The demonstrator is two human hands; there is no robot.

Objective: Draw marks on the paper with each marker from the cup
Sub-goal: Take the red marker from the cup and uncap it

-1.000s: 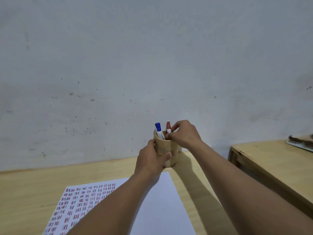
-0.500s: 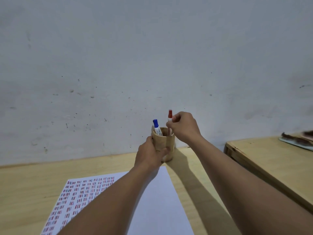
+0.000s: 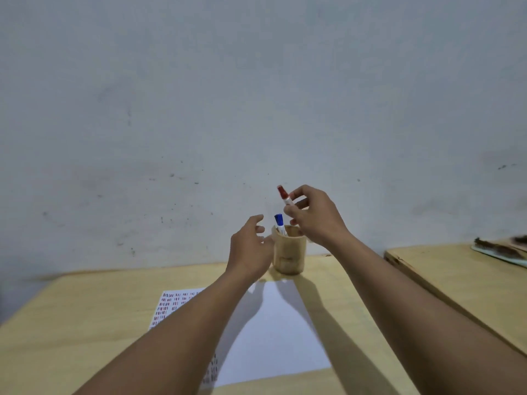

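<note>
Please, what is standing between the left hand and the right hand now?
In the head view, the blue marker stands in the cup between the left hand and the right hand, which holds the red marker.

Right hand [image 3: 316, 216]: was raised, fingers curled, with the red marker [image 3: 285, 196] pinched between thumb and fingertips, cap end above the fingers.
Left hand [image 3: 251, 248]: was held lower, fingers spread and loosely bent, nothing gripped; the cup [image 3: 289, 253] was just off its fingertips.
Forearms: both were extended forward, bare, converging toward the hands.
</note>
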